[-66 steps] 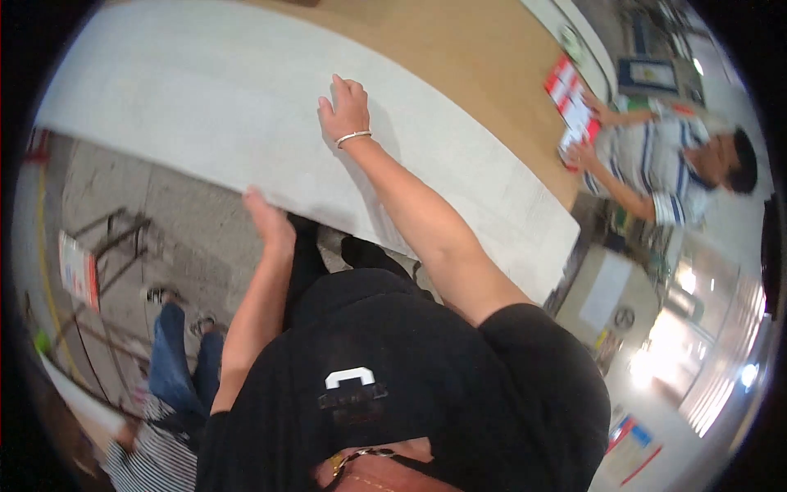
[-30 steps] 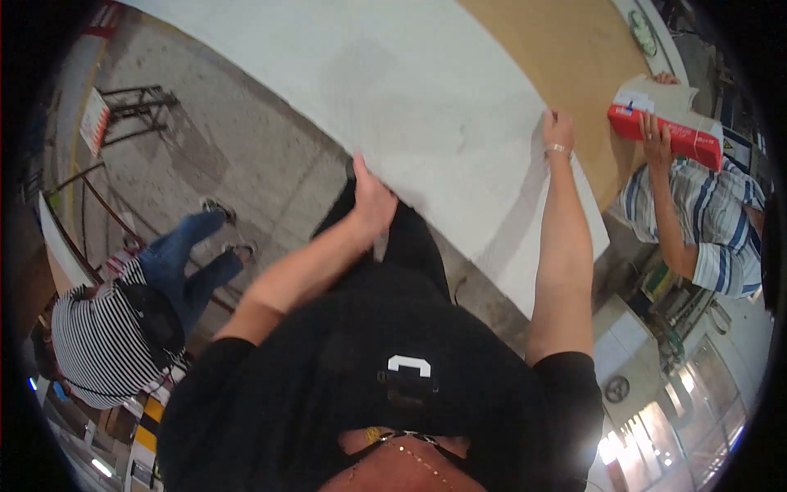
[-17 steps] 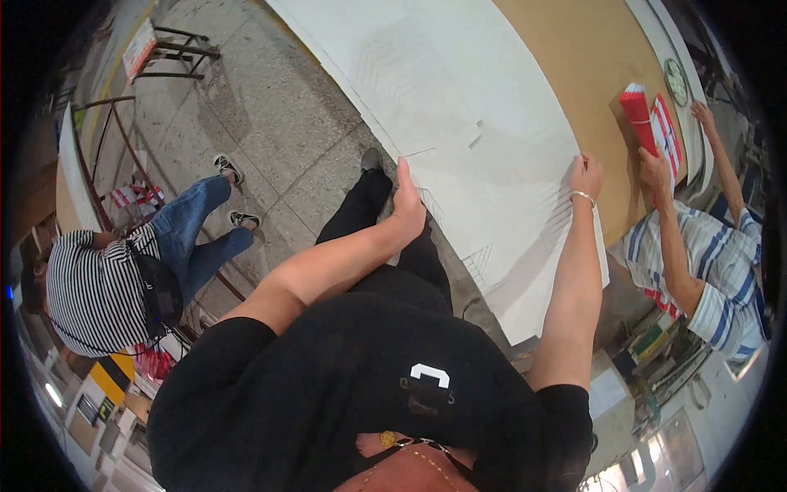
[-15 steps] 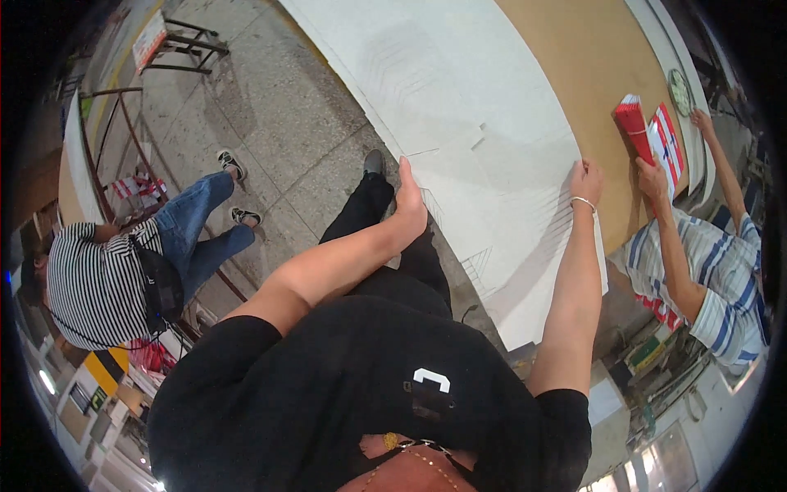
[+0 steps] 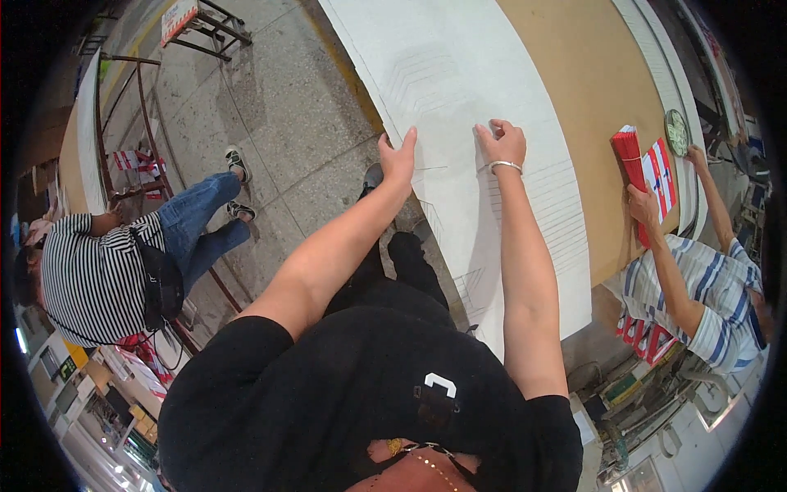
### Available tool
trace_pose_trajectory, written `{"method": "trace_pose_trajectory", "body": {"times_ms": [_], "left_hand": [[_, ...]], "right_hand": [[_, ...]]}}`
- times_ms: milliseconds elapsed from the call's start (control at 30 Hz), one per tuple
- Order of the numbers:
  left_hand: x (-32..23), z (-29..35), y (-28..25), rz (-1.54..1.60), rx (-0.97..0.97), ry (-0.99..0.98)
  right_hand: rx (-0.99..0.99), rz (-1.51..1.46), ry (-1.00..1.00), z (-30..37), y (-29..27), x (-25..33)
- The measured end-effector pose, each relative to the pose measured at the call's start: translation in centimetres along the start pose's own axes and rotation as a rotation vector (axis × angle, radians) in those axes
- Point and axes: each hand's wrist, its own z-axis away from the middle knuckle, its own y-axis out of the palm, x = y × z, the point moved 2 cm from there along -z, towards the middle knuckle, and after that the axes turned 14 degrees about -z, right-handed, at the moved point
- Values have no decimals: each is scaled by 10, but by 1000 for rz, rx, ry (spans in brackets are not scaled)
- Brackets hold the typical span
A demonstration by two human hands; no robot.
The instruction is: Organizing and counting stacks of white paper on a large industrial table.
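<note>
A long white sheet (image 5: 459, 205) with rows of thin drawn lines covers the near side of the table. At its left edge is my left hand (image 5: 399, 161), thumb and fingers apart, with nothing seen in it. My right hand (image 5: 502, 148), a bracelet at its wrist, is over the middle of the sheet. Its fingers are loosely bent and its thumb stands apart; nothing shows between them. Whether either hand touches the sheet, I cannot tell.
Brown board (image 5: 582, 107) lies beyond the sheet. On the right, a co-worker's hand (image 5: 643, 203) holds a red bundle (image 5: 628, 156) beside red-white-blue printed pieces (image 5: 658, 176) and a round green dish (image 5: 676, 131). A person in stripes (image 5: 94, 283) is at left; a stool (image 5: 205, 29) stands behind.
My right hand has left the sheet's right side and moved left to its middle. My left hand has shifted slightly forward and left along the edge.
</note>
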Motion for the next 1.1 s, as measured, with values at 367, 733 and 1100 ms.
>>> {"method": "trace_pose_trajectory", "body": {"times_ms": [367,733,1100], "left_hand": [[9,17,-2,155,102,16],[17,39,-18,153,85,-22],[9,52,-26,211,127,-65]], "right_hand": [[75,-200,207,34,-28,-8],[89,-302,207,63,-40,-8],[127,-144,263,72,-47,-4]]}}
